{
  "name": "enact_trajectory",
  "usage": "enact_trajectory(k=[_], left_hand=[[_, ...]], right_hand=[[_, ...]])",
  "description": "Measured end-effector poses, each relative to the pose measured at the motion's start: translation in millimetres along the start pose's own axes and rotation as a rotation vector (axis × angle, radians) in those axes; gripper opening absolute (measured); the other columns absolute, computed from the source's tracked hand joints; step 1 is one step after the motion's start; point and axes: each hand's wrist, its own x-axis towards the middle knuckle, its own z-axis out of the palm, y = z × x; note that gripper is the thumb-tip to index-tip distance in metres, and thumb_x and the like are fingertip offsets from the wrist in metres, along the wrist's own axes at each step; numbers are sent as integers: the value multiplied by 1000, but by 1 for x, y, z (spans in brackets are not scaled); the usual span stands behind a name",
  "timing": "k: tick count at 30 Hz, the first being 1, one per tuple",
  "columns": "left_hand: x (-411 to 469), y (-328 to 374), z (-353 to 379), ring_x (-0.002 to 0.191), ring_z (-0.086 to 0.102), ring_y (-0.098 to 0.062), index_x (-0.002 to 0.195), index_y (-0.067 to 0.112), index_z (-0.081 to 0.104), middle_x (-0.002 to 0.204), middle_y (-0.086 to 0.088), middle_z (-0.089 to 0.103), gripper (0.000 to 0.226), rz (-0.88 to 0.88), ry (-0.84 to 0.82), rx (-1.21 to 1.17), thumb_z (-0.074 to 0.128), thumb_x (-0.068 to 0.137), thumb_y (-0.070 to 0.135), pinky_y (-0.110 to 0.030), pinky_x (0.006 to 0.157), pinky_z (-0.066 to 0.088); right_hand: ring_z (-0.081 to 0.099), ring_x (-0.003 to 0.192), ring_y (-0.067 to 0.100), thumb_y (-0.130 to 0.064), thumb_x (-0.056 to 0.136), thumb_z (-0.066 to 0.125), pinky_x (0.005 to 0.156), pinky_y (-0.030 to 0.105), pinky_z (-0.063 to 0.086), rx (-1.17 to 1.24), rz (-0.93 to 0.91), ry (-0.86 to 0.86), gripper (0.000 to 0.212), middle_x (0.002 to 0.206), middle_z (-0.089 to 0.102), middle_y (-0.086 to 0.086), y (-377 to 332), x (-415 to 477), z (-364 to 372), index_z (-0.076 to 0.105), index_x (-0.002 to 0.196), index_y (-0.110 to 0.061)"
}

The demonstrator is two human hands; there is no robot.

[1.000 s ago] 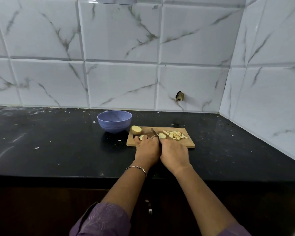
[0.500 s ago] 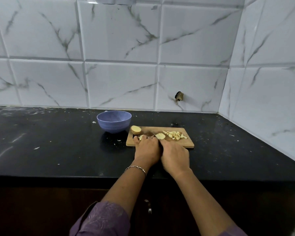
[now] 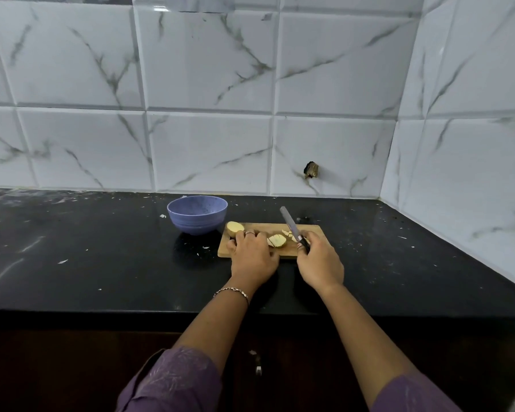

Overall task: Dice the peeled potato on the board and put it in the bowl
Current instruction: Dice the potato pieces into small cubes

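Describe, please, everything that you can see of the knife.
The knife has a narrow grey blade, metal by its look, and a dark handle. The right hand grips the handle, fingers curled round it. The blade slants up and away from the person, tip highest, held above the wooden board and over the diced potato pieces. Only the hand plainly touches it.
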Motion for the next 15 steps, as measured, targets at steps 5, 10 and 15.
enact_trajectory(k=[5,10,15], left_hand=[[15,-2,1,130,35,-29,132,22,56,136,-8,52,46,-41,-31,-67,51,92,44,-47,109,28],[34,3,-1,137,29,-29,138,27,51,145,-9,45,54,16,-158,31,50,91,54,-49,110,21],[49,6,0,139,26,-30,140,33,50,148,-11,39,52,49,-273,64,46,92,55,-52,109,20]], right_hand=[[60,107,20,-23,99,51,80,35,49,22,-15,0,33,115,64,-8,1,2,1,57,129,-34],[59,109,19,-26,100,50,75,31,45,23,-26,-32,34,119,63,-8,6,8,3,55,133,-34],[57,109,18,-27,101,49,74,30,42,31,-13,-59,36,120,62,-8,10,12,4,55,135,-35]])
